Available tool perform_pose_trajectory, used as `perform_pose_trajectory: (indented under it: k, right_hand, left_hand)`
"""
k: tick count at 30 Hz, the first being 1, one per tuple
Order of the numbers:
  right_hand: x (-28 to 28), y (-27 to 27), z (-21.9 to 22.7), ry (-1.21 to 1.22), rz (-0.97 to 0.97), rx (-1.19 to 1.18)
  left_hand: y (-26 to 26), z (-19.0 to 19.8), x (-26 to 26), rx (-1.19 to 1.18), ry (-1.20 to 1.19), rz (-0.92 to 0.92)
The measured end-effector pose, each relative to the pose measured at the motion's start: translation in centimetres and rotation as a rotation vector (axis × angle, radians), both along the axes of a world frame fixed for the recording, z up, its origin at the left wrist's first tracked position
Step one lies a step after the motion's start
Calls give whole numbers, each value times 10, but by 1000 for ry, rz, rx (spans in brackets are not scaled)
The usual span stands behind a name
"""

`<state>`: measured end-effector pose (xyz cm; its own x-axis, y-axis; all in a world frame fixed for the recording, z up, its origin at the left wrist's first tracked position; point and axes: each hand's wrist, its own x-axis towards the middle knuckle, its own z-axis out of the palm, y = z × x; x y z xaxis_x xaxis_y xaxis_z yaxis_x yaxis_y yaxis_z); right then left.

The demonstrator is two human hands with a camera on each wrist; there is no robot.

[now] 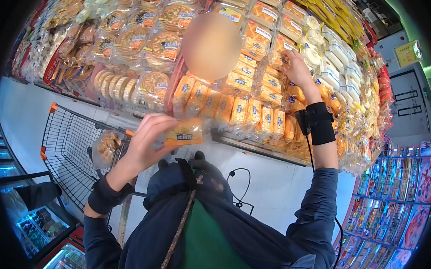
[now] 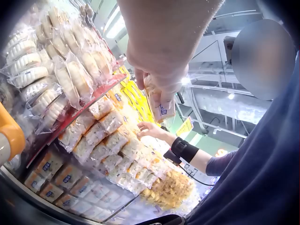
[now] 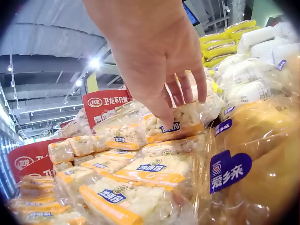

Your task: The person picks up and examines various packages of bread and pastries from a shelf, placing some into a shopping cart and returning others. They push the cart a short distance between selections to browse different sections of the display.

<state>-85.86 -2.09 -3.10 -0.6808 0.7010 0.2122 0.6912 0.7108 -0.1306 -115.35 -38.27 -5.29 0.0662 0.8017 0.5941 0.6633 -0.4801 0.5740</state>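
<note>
My left hand [image 1: 147,140] holds a clear-wrapped sachima pack [image 1: 186,133] with an orange band and blue label, out in front of the display's edge. In the left wrist view, the same sachima pack [image 2: 161,108] hangs from the fingers, partly hidden by the hand. Farther back, my right hand [image 1: 299,72] reaches down into the stacked packs. The right wrist view shows its thumb and fingers around another sachima pack [image 3: 180,123], which lies on top of the pile. More sachima packs [image 3: 150,171] lie directly below that hand.
Round pastry packs [image 1: 164,44] fill the left of the display, and white-wrapped breads [image 1: 335,60] lie at the right. A shopping cart [image 1: 73,142] with a bagged item [image 1: 106,149] stands at my left. Red signs [image 3: 105,105] rise behind the piles.
</note>
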Motion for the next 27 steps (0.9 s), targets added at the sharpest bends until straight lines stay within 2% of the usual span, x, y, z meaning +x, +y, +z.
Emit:
perform_pose_trajectory:
  k: [7,10,13,14,16,19,23,27]
  right_hand:
    - [1,-7,5,-42,14,16]
    - [-4,-30,30,-165,-107,177]
    - [-12,-54,50,49,-103,239]
    - [-25,-77,62,79,-101,131]
    - [-41,-109,55,80,66,-40]
    - [-53,-144,37,-97,233,-228]
    - [-56,-152,4,-78,273,-157]
    - [-55,-158,9,-30,318,-155]
  left_hand:
    - [1,-1,4,-12,-27,-26]
    - [-1,-1,3,-20,-25,-27]
    - [-1,-1,3,-26,-19,-18]
    - [-1,-1,4,-29,-17,-16]
    - [2,0,4,-10,-4,-24]
    - [8,6,6,11,20,4]
    - [22,19,11,20,170,151]
    - [45,29,20,-31,325,268]
